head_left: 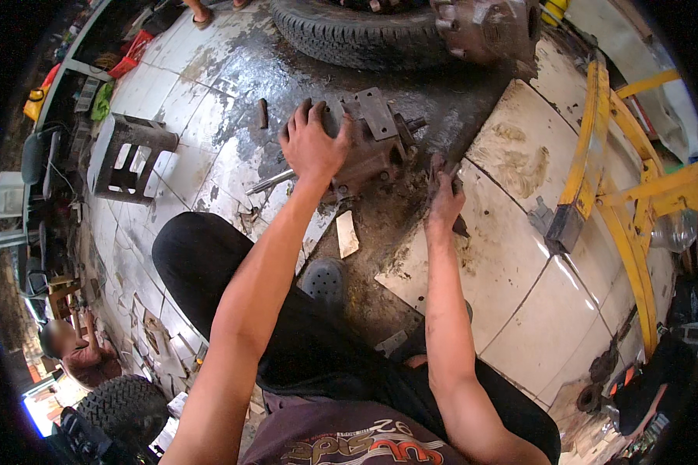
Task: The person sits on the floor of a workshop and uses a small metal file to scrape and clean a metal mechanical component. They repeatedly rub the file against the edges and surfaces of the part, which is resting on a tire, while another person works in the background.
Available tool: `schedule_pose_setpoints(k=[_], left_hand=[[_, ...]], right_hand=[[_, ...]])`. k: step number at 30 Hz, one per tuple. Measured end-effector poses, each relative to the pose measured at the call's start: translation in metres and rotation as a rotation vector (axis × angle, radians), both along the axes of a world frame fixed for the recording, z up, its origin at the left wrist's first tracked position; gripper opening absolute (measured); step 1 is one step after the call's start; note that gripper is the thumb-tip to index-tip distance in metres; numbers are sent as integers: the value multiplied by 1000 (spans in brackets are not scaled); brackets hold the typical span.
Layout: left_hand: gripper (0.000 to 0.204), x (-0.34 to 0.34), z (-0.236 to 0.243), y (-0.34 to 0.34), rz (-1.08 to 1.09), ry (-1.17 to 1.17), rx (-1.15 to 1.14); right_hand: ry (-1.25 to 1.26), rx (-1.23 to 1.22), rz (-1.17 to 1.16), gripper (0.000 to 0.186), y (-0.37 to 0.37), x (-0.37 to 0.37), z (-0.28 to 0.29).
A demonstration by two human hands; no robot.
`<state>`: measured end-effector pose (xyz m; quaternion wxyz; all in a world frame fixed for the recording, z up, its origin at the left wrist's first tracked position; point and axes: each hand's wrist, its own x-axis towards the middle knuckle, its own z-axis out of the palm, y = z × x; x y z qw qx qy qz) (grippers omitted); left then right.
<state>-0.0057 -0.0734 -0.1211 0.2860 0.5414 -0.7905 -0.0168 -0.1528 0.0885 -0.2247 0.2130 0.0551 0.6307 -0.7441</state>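
A greasy metal gearbox housing [369, 166] lies on the floor before me, with a flat drilled plate [375, 114] on its top. From its left side a bright splined shaft [270, 183] sticks out. My left hand [316, 145] grips the housing's left end, thumb near the plate, fingers spread over the far side. Just right of the housing, my right hand [445, 200] is closed, its fingers blackened with grease. A dark thing shows at its fingertips, too unclear to name. A short dark metal rod [263, 114] lies beyond my left hand.
A large tire [357, 39] and a rusty casting [485, 29] are at the far side. A yellow metal stand [585, 147] rises at right; a grey plastic stool [132, 159] stands at left. Another person [89, 356] sits at far left. Oil covers the tiles [512, 147].
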Motion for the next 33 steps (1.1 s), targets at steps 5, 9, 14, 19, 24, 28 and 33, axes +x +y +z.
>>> schedule_pose_setpoints(k=[5,9,14,19,24,28,33], left_hand=[[58,16,2,-9,-50,132,143],[58,15,10,-12,-176,196,221],[49,29,19,-12,-204,343,318],[38,35,37,-9,-183,302,124],[36,32,67,2,-110,503,529],[47,29,68,12,-201,363,466],[50,23,75,36,-413,181,546]], right_hand=[[192,126,208,31,8,-9,18],[763,414,243,33,7,2,2],[962,579,499,35,8,46,33],[973,734,656,36,4,53,51],[547,482,998,34,6,5,96],[315,361,765,27,11,-10,87],[80,180,740,24,14,-9,80]])
